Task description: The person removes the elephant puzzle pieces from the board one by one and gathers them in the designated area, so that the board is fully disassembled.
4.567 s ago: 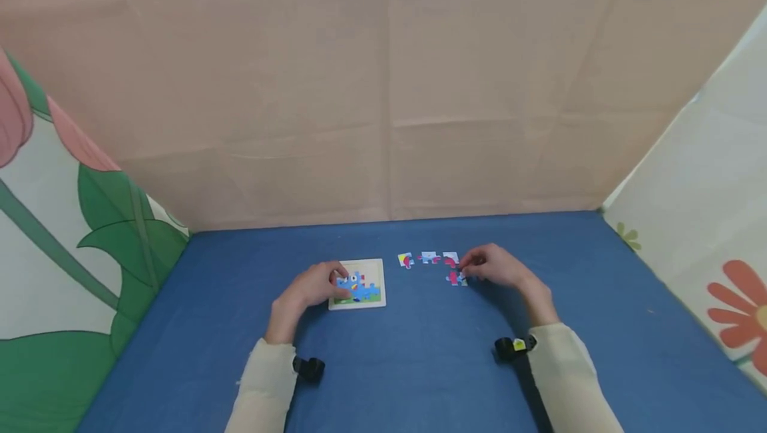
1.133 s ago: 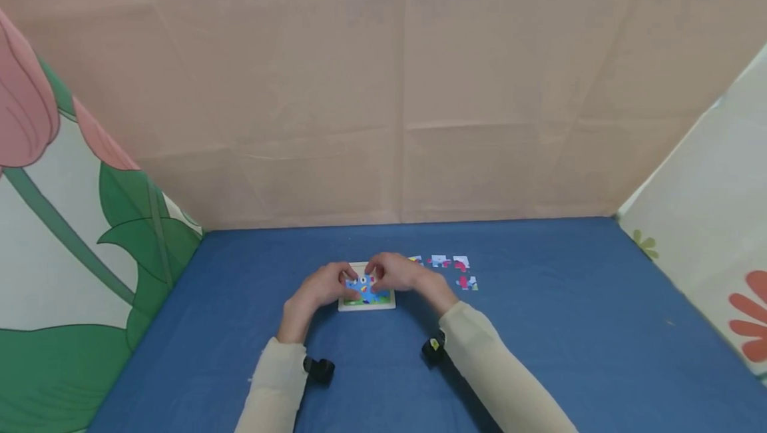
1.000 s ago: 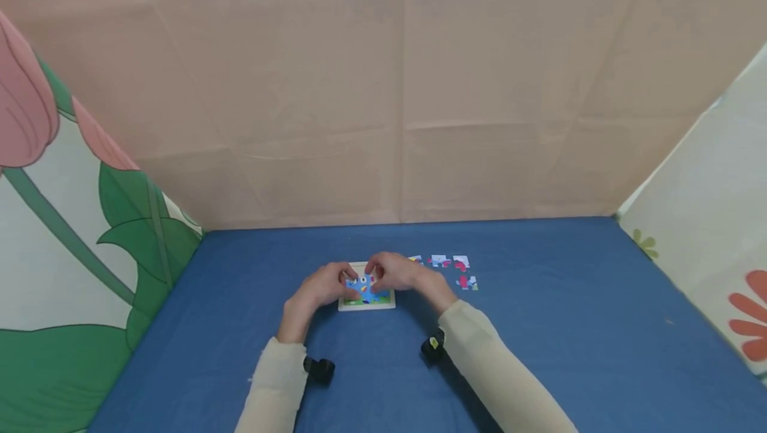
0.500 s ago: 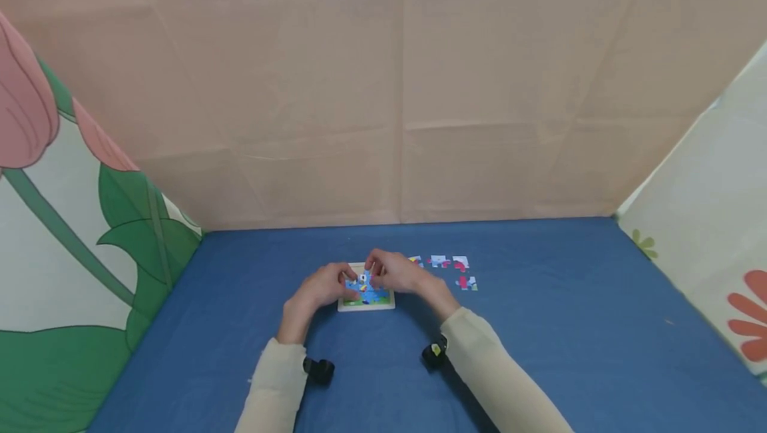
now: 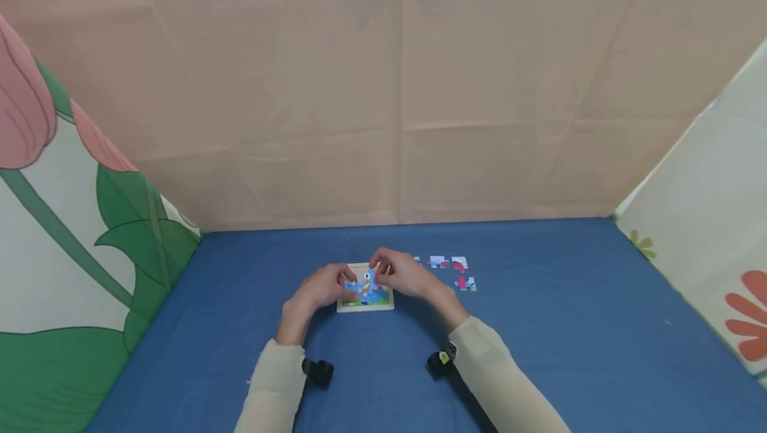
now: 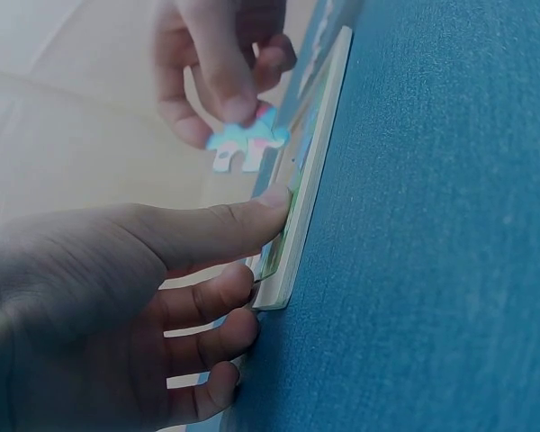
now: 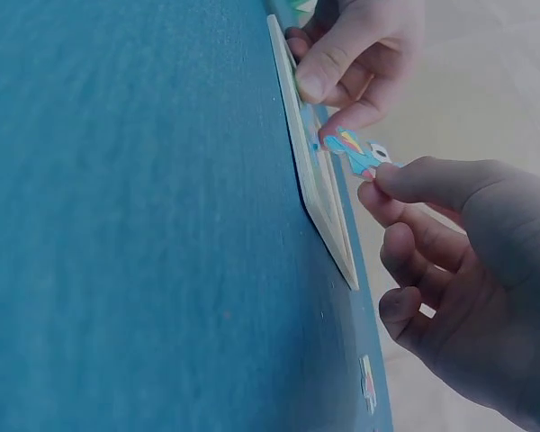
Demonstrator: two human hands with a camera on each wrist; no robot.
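Observation:
A small wooden jigsaw puzzle tray with a blue cartoon picture and green at its bottom lies flat on the cloth. At its left side is my left hand, holding the tray with the thumb on its face and the other fingers bent near the edge. Above the tray's right part, my right hand pinches a blue jigsaw piece between thumb and index finger. That piece carries an eye and a yellow-and-red mark, and it is tilted up, off the tray. The left index fingertip is close by it in the right wrist view.
Loose jigsaw pieces lie right of the tray: one blue and red, one white and red, and a red-blue one nearer me. Another is partly hidden behind my right hand. A beige curtain stands behind the blue cloth.
From the loose pieces, my right hand came left to the tray. In the last half second it has lifted the eye piece up and slightly right. My left hand has stayed on the tray.

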